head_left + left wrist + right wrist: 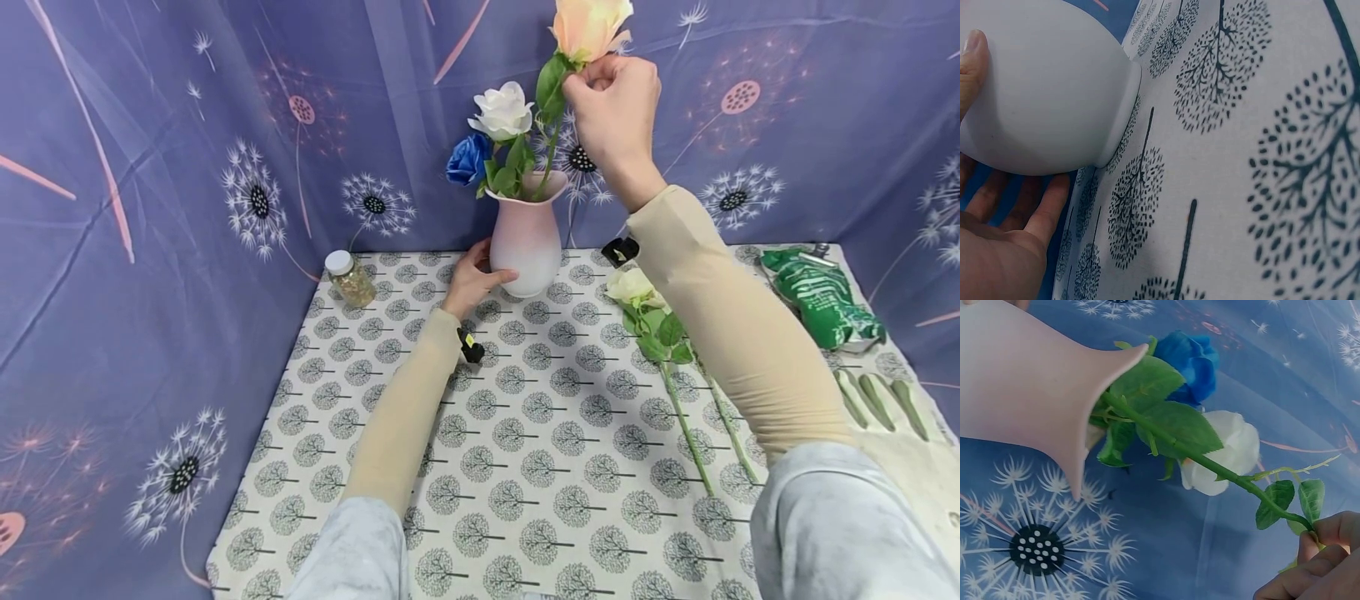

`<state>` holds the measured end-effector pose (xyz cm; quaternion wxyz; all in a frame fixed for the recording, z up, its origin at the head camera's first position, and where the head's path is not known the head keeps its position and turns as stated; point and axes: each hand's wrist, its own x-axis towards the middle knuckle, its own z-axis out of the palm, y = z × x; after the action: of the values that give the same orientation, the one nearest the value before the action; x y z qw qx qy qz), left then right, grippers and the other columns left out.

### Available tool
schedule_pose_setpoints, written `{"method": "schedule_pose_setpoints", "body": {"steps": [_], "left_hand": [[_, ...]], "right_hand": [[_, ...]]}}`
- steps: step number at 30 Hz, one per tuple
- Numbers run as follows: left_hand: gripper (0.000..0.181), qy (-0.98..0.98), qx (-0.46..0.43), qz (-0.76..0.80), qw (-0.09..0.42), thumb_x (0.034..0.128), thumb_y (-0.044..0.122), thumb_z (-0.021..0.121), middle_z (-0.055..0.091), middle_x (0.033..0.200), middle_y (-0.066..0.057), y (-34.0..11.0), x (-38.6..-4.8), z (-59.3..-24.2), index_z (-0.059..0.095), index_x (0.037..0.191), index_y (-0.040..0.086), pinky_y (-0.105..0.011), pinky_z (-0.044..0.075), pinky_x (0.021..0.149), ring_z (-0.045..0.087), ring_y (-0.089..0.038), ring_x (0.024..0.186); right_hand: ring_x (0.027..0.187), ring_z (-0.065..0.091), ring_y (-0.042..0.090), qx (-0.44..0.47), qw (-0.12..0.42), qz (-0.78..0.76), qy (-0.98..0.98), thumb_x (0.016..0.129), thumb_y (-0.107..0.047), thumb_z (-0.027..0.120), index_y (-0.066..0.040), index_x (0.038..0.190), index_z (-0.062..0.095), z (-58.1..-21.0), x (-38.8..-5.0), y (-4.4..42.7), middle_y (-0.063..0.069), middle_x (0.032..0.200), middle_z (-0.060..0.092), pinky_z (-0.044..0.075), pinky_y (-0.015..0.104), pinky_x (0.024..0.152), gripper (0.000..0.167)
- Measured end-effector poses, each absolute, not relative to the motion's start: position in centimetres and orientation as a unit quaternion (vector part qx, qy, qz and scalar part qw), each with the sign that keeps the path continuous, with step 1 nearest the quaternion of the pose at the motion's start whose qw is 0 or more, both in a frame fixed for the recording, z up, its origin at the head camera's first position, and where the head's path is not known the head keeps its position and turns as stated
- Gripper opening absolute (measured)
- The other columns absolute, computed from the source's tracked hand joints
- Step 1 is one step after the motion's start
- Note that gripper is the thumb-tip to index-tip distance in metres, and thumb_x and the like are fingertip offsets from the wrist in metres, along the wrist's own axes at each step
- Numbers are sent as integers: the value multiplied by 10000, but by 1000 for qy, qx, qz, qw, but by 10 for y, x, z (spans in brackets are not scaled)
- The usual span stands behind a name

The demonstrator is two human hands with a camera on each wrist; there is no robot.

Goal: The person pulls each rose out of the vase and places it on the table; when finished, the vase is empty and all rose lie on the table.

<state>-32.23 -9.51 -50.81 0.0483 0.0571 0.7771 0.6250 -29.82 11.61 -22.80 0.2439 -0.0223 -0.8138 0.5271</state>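
A pink and white vase (525, 242) stands upright near the back of the table. My left hand (474, 279) holds its lower left side, the thumb across the front and the fingers curving behind; the left wrist view shows the vase (1047, 87) between thumb and fingers. Above it, my right hand (618, 112) pinches the stem of a peach rose (591, 29) just under the bloom. That stem (1204, 462) runs down into the vase mouth. A blue rose (468, 158) and a white rose (502, 111) stand in the vase, leaning left. The stem ends inside are hidden.
Cream-white roses (633, 287) with long stems lie on the table under my right forearm. A white-capped jar (351, 279) stands at the back left. At the right are a green packet (821, 300) and a cream cloth (915, 467). A purple curtain (285, 100) hangs close behind the vase.
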Motion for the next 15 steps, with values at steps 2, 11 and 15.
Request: {"method": "schedule_pose_setpoints", "body": {"steps": [2,11,15], "left_hand": [[934,778,57,624,48,860,195,946,564,1649,-127,-95,-323,-508,453,1652,145,-438,518,1258,570,-331,1509],[930,780,53,622,51,867,187,939,568,1646,-120,-95,-324,-509,449,1657,155,-419,528,1247,581,-320,1501],[932,779,54,623,51,870,196,940,563,1650,-122,-95,-324,-509,447,1659,159,-421,527,1248,577,-322,1505]], "right_hand": [[591,428,37,-20,248,528,-812,976,-162,656,-367,638,646,-225,-297,117,-179,504,458,345,196,718,396],[527,385,16,-8,265,538,-800,987,-156,664,-348,616,633,-212,-290,118,-179,489,444,322,198,673,419],[495,371,3,-5,271,549,-791,995,-143,661,-335,617,628,-204,-282,117,-178,482,446,294,198,610,426]]}}
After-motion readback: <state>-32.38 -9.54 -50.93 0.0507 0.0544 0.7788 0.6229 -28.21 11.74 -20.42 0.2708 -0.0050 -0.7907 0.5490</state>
